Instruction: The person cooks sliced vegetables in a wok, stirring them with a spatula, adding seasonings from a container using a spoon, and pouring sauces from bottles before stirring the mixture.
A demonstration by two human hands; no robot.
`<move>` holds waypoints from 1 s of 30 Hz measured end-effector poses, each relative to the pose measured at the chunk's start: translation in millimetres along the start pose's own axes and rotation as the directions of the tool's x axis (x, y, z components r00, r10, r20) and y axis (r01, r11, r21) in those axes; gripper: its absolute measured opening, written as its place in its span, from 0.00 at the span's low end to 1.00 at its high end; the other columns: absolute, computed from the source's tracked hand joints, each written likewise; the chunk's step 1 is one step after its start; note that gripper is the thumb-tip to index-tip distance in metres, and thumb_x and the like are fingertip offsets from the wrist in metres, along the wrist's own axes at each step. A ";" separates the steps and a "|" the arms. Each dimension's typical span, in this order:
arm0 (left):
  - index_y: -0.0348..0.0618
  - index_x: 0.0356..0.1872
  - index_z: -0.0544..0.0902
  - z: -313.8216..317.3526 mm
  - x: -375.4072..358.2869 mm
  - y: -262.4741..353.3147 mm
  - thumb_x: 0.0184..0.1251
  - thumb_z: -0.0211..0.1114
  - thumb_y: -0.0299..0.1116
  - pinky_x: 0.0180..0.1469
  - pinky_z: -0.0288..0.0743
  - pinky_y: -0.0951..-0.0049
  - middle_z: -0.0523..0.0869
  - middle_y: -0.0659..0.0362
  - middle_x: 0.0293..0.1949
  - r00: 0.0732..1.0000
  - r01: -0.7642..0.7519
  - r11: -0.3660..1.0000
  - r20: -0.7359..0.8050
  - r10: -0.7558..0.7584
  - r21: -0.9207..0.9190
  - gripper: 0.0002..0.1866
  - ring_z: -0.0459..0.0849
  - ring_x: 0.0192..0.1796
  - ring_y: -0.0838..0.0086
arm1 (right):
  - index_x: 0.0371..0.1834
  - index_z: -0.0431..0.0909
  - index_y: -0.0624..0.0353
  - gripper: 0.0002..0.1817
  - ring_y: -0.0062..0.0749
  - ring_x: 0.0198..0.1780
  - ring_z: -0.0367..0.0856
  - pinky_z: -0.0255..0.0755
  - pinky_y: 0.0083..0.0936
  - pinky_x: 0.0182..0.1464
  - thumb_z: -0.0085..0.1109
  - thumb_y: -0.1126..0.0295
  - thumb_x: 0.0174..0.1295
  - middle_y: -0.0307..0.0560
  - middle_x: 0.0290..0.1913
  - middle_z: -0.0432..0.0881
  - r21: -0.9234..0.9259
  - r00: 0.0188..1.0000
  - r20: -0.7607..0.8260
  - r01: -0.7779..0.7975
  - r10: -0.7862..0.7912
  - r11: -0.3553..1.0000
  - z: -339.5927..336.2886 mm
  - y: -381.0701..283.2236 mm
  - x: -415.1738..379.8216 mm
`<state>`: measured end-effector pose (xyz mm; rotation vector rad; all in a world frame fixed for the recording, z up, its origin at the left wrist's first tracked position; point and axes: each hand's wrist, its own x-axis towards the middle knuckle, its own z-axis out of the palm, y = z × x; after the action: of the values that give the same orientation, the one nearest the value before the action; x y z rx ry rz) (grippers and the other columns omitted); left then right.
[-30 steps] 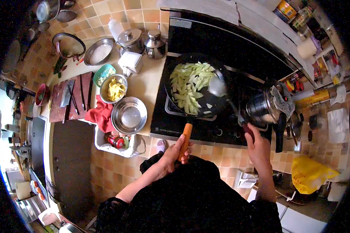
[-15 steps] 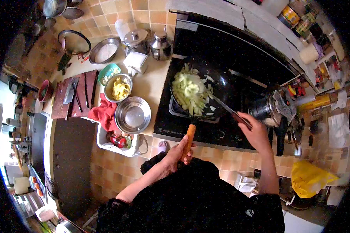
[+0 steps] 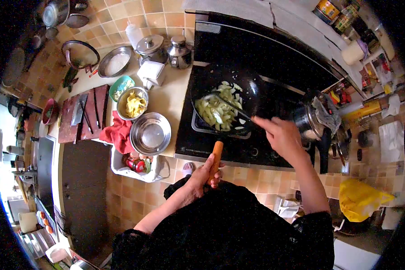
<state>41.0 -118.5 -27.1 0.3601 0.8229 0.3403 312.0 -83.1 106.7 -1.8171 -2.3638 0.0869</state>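
My left hand [image 3: 205, 173] is closed around the wooden handle [image 3: 216, 155] of a dark wok [image 3: 249, 90] on the stove. Pale green chopped vegetable pieces [image 3: 220, 113] lie in the wok, heaped toward its left and near side. Over the wok's right rim, my right hand [image 3: 281, 137] grips a long-handled spatula [image 3: 231, 104], its index finger stretched along the handle. The spatula's shaft slants left across the wok, and its head is among the pieces at the left, partly hard to make out.
Left of the stove are an empty steel bowl [image 3: 151, 133], a bowl of yellow pieces [image 3: 136, 104], a green bowl [image 3: 121, 87] and a red cloth [image 3: 117, 133]. A knife [image 3: 78, 112] lies on the cutting board [image 3: 67, 118]. Right of the wok stands a steel pot [image 3: 307, 122].
My right hand has moved up and slightly left, swinging the spatula's head farther left in the wok. The vegetable pieces have shifted and spread. My left hand keeps its grip on the handle.
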 end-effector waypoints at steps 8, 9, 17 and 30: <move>0.40 0.52 0.75 -1.7 3.0 -2.5 0.75 0.47 0.67 0.21 0.65 0.76 0.70 0.65 0.22 1.000 -0.012 1.000 -0.028 0.013 0.014 0.35 0.66 0.17 0.78 | 0.57 0.85 0.36 0.26 0.42 0.26 0.75 0.73 0.37 0.30 0.60 0.76 0.55 0.44 0.26 0.69 -0.335 1.000 -0.004 -0.027 0.027 0.942 -93.6 -2.9 -47.4; 0.40 0.52 0.75 -2.1 3.5 -2.7 0.74 0.47 0.67 0.21 0.65 0.76 0.70 0.65 0.22 1.000 -0.003 1.000 -0.030 0.004 0.008 0.35 0.66 0.17 0.78 | 0.54 0.87 0.39 0.24 0.44 0.27 0.77 0.73 0.38 0.32 0.60 0.78 0.56 0.45 0.26 0.72 -0.227 0.998 -0.023 -0.069 0.066 0.972 -111.4 -7.5 -51.4; 0.40 0.52 0.75 2.3 1.8 -1.4 0.74 0.48 0.67 0.21 0.64 0.76 0.71 0.65 0.22 0.999 0.006 1.000 -0.044 -0.005 0.011 0.35 0.66 0.17 0.78 | 0.57 0.83 0.45 0.22 0.48 0.37 0.85 0.77 0.40 0.37 0.65 0.73 0.58 0.50 0.38 0.86 -0.230 0.964 0.162 -0.172 0.212 0.958 -81.6 -25.6 -57.6; 0.40 0.52 0.76 0.6 1.3 -3.8 0.74 0.49 0.67 0.20 0.64 0.79 0.72 0.65 0.22 0.998 -0.006 1.000 -0.064 0.008 0.021 0.35 0.68 0.18 0.79 | 0.58 0.77 0.51 0.17 0.56 0.40 0.86 0.78 0.43 0.43 0.58 0.59 0.70 0.58 0.43 0.86 0.238 0.821 -0.137 -0.515 0.554 0.823 51.8 40.5 -57.1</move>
<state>42.9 -121.3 -29.3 0.3734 0.8892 0.3514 356.6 -125.0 44.7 -2.2148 -1.5849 0.1792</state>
